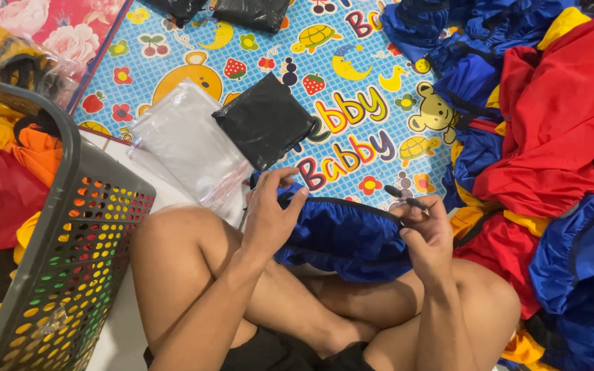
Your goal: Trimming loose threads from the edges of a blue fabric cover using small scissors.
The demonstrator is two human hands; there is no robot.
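Blue cover [342,237]: gathered blue fabric with a black elastic edge; draped across the lap of crossed bare legs, stretched between both hands
Left hand [269,216]: at 10 o'clock of the cover; fingers curled, pinching the cover's edge
Right hand [429,233]: at 3 o'clock of the cover; closed on the black edge, a thin black cord end [407,199] sticking out above the fingers
Grey basket [70,261]: at 9 o'clock; perforated wall, holding red, orange and yellow fabric
Clear plastic bags [187,148]: at 11 o'clock on the play mat [359,82]; a folded black pouch [264,129] lies partly on them
Fabric heap [551,124]: at 2 o'clock; red, blue and yellow, well apart from the basket
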